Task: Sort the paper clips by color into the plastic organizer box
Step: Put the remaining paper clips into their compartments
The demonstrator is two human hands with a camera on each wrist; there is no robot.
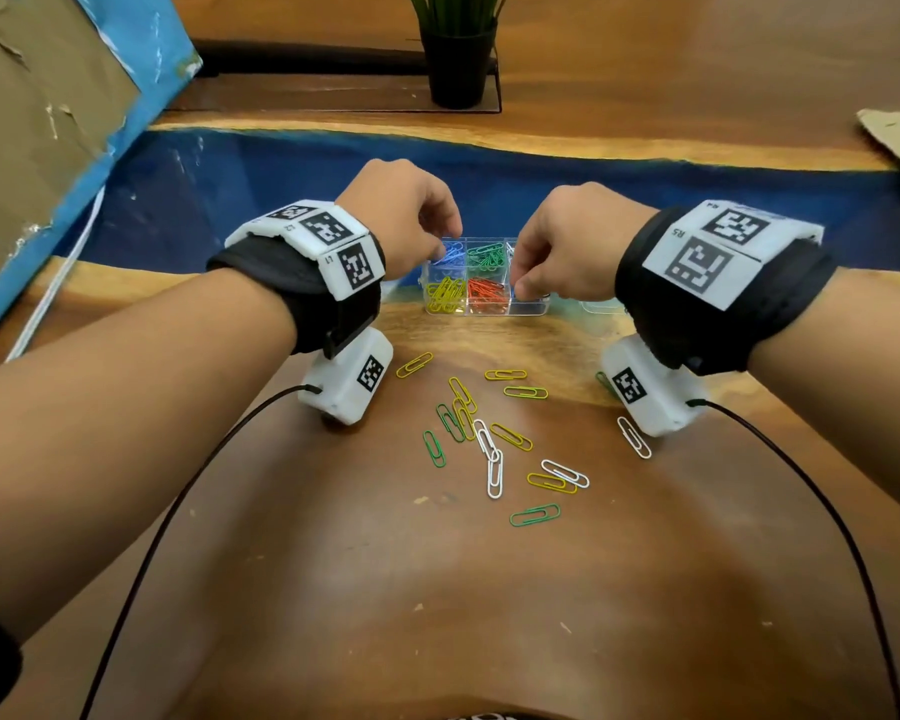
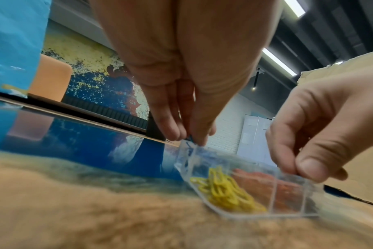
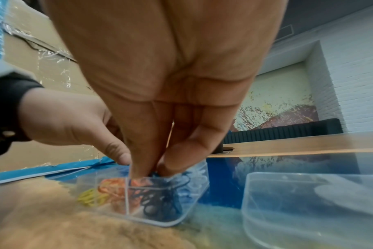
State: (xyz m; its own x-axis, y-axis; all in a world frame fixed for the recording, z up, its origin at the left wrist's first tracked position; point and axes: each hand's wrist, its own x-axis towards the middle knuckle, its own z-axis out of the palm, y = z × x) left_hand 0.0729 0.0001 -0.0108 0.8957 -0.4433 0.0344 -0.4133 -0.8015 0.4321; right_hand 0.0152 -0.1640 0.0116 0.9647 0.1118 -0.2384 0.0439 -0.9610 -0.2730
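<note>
The clear plastic organizer box [image 1: 489, 304] sits toward the far side of the wooden surface [image 1: 437, 589], right where the wood meets the blue resin strip. Its compartments hold blue clips [image 1: 450, 252] and green clips [image 1: 485, 256] in the back row, yellow clips [image 1: 445, 296] and red clips [image 1: 485, 292] in front; the right wrist view shows dark clips [image 3: 160, 197] in the near right compartment. The left hand [image 1: 404, 215] hovers over the blue compartment, its grip pinching a blue paper clip [image 2: 190, 138] between thumb and fingertips. The right hand [image 1: 567, 241] reaches down into the dark-clip compartment, grip pressed together on something small and dark, can't tell exactly what. Loose clips [image 1: 494, 444] in yellow, green and white lie scattered nearer the person. An empty clear container [image 3: 309, 202] stands just right of the box, and a potted plant [image 1: 458, 49] well behind.
</note>
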